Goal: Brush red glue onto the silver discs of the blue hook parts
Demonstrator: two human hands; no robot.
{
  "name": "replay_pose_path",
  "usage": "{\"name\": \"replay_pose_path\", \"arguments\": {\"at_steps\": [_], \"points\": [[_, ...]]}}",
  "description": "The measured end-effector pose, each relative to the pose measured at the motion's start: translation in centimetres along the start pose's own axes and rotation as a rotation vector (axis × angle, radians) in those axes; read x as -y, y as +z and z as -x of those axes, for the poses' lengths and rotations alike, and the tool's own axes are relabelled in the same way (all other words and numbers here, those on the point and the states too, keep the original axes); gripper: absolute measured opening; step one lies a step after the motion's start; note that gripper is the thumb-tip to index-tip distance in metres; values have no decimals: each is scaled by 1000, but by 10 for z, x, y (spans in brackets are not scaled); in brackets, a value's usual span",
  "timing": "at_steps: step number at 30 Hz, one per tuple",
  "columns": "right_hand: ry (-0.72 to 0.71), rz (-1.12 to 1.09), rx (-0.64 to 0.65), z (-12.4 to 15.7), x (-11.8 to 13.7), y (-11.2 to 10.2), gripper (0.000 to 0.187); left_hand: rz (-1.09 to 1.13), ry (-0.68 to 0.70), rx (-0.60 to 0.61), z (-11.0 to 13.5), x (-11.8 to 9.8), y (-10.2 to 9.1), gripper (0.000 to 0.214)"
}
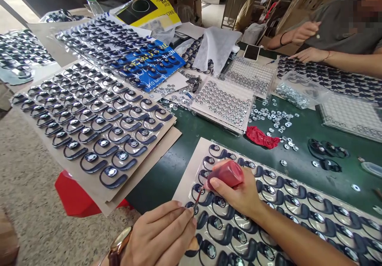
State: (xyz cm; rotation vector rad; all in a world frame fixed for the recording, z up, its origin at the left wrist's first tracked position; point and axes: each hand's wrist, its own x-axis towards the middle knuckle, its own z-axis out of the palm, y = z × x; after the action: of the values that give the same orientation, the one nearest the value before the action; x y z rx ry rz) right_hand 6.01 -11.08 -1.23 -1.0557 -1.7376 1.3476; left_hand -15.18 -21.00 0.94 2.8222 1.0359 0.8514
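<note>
My right hand (238, 194) is wrapped round a small red bottle (228, 173) with a thin nozzle pointing down-left. My left hand (164, 234), with a watch on its wrist, pinches a thin dark tool (197, 200) at the nozzle's tip. Both hands hover over a card sheet (197, 154) covered in clear film and filled with rows of dark hook-shaped parts (298, 206) that have shiny round discs in them.
More filled sheets (89, 118) lie stacked at the left and overhang the green table (185, 134). Trays of small metal discs (223, 102), loose discs (277, 122) and a red cloth (261, 137) lie in the middle. Another person's hands (307, 43) work at the far right.
</note>
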Motion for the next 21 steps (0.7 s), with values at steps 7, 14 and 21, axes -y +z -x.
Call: {"name": "replay_pose_path", "arguments": {"at_steps": [7, 14, 21], "points": [[-62, 141, -111, 1, -1, -1, 12, 18, -8, 27, -1, 2, -2, 38], [-9, 125, -126, 3, -1, -2, 13, 31, -30, 4, -4, 2, -2, 33], [-16, 110, -154, 3, -1, -3, 13, 16, -47, 1, -1, 1, -3, 31]]}}
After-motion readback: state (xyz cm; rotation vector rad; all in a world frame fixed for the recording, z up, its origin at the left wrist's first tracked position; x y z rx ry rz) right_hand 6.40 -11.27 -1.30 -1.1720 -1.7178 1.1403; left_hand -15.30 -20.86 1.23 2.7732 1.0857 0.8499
